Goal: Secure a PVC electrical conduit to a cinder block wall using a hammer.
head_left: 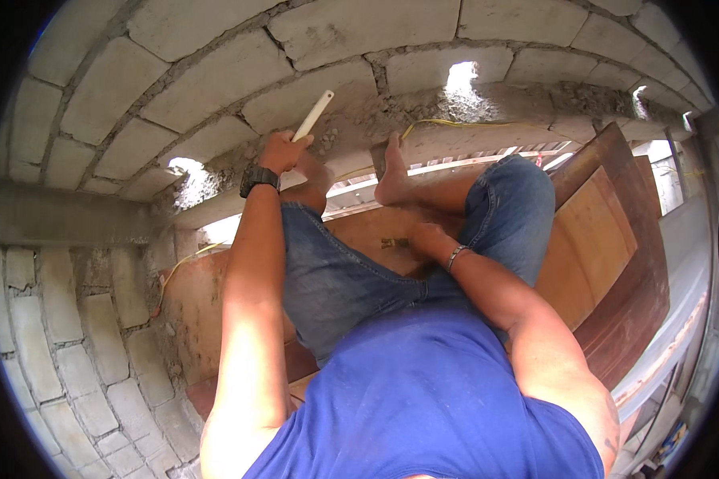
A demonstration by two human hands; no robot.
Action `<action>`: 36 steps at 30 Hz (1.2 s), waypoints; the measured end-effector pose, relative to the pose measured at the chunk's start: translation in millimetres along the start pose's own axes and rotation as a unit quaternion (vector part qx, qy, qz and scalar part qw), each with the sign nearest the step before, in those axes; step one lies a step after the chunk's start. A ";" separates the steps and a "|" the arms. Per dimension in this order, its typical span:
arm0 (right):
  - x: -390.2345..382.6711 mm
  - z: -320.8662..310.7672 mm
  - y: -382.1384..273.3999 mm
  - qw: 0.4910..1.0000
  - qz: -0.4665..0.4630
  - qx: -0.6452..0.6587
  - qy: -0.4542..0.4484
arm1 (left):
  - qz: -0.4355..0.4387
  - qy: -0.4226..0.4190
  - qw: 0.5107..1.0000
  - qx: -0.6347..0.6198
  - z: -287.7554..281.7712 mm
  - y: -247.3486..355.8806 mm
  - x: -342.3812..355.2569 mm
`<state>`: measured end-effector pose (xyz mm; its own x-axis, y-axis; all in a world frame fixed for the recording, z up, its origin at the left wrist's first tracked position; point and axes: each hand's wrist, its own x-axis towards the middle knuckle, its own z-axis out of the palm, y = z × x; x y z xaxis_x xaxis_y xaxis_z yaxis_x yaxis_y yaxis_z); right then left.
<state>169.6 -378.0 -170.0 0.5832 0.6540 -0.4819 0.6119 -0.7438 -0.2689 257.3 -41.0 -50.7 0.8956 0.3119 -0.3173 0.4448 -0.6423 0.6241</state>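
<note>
The pale stick (315,114) by the block wall (359,28) seems light and stiff, best held low, where the left hand (278,152) is closed around it; the right hand's (430,241) grip I cannot tell.

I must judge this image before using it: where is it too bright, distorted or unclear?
Head view: glare burns out the wall openings and whitens the left arm near its elbow; head view: the block wall curves along the round rim; head view: the small thing beside the right hand is too unclear to name.
</note>
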 end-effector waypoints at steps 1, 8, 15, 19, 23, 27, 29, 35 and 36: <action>-0.3 2.0 0.3 0.999 -0.019 -0.018 0.022 | 0.002 0.001 1.000 -0.007 -1.3 0.5 3.4; 6.9 -14.1 -14.3 0.985 -0.092 -0.137 -0.059 | 0.107 0.079 0.991 -0.027 -5.0 34.4 -5.9; 26.5 -1.8 -13.1 0.996 0.045 -0.033 -0.075 | 0.136 0.139 0.974 -0.116 -11.7 38.8 -9.7; 27.3 4.0 -6.1 0.997 0.053 -0.017 -0.049 | 0.153 0.089 0.976 -0.123 -10.4 41.2 -4.1; 31.1 4.2 -0.6 0.995 0.074 -0.004 -0.071 | 0.188 0.088 0.968 -0.140 -4.4 39.6 4.7; 31.5 3.5 6.5 0.991 0.097 0.002 -0.089 | 0.216 0.108 0.963 -0.121 -2.4 39.3 8.1; 34.3 1.5 10.5 0.991 0.082 -0.014 -0.105 | 0.188 0.117 0.964 -0.147 -2.8 42.8 4.1; 35.2 32.4 32.4 0.979 0.158 -0.070 -0.107 | 0.197 0.198 0.951 -0.131 -16.6 52.3 10.2; 36.2 35.7 39.8 0.981 0.167 -0.005 -0.102 | 0.214 0.204 0.949 -0.111 -17.5 54.3 15.9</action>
<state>196.0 -388.8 -227.9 0.6340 0.3318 -0.6985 0.4106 -0.9099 -0.0595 295.8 -58.7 -9.4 0.9033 0.3295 0.2747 -0.0110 -0.6224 0.7826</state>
